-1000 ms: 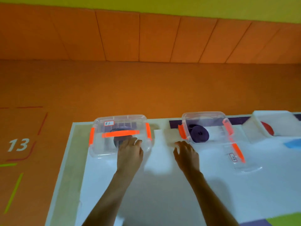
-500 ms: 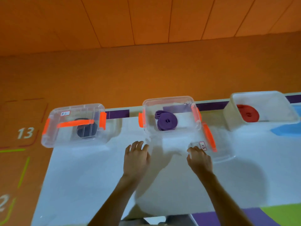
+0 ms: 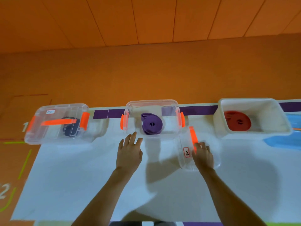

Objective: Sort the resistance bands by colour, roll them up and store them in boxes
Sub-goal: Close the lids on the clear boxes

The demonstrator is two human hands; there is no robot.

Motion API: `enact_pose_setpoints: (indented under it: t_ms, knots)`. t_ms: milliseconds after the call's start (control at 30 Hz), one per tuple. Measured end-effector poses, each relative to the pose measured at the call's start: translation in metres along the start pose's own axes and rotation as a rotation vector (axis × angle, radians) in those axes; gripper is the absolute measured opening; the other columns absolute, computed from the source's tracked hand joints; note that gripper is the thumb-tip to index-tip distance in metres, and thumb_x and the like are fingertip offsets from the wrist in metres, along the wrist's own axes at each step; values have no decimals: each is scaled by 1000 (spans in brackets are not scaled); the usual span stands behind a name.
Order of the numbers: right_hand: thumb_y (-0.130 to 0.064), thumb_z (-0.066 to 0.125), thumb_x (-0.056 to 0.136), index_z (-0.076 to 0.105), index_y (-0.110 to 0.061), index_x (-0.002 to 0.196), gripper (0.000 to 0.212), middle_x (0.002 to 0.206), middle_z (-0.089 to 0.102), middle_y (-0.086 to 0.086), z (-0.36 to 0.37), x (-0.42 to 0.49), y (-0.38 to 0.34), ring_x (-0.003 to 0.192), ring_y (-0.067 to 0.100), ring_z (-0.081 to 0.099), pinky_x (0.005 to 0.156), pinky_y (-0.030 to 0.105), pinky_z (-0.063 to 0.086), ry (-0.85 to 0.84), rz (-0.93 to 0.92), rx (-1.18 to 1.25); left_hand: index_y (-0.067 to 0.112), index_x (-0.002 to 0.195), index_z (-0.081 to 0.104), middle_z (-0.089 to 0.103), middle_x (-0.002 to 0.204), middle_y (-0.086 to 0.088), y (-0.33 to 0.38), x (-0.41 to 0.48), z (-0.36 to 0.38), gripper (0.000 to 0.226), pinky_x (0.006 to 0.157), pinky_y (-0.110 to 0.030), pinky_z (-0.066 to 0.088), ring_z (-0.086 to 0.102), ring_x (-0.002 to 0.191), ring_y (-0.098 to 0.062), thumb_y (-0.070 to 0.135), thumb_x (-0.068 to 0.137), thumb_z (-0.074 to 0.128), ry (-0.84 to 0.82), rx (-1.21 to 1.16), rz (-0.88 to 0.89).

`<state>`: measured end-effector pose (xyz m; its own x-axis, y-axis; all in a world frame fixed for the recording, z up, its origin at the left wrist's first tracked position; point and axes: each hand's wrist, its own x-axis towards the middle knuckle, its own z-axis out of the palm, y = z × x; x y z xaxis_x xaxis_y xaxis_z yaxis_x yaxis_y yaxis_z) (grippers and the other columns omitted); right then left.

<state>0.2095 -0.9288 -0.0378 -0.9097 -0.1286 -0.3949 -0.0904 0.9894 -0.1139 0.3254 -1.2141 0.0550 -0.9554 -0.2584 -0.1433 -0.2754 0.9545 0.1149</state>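
Clear plastic lid (image 3: 185,150) touched by right hand (image 3: 203,156), beside coiled purple band (image 3: 152,125).

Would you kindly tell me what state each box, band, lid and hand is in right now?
left box: lid on
dark band: rolled, inside it
middle box: open
purple band: rolled, inside it
lid: off, lying beside middle box
white box: open
red band: rolled, inside it
left hand: open, holding nothing
right hand: on lid, grip unclear

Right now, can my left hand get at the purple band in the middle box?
Probably yes. The middle box is uncovered, its lid lying aside under the right hand; the left hand is at its near wall and nothing covers the purple band.
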Motion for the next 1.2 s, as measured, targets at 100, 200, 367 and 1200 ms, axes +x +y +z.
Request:
enact_pose_setpoints:
  t_ms: [100,200,367,1200]
  knots:
    - [-18,52,104,58,-12,135,32,131,55,13,4,12,-4,116,32,60,90,44,58,47,99,103,11,134,68,56,154,-13,4,4,6,41,117,-49,45,50,146,-32,7,93,67,-6,-30,-6]
    - [-16,62,95,54,-5,131,39,121,61,19,4,22,-6,109,39,64,88,46,56,61,212,271,11,134,67,54,156,-12,7,4,13,41,117,-50,45,47,148,-32,8,93,68,7,-36,-12]
    - [-21,77,84,45,1,135,64,118,65,21,2,25,-3,109,43,66,89,48,57,17,235,326,15,152,51,31,171,-6,4,1,21,50,126,-40,33,24,161,-25,14,102,56,3,-76,0]
    - [-17,73,73,67,-19,111,39,101,70,5,-92,-88,-6,91,35,69,74,37,50,250,165,382,14,161,39,27,173,-3,-16,-10,34,68,112,-34,51,21,161,-22,6,98,63,31,-252,105]
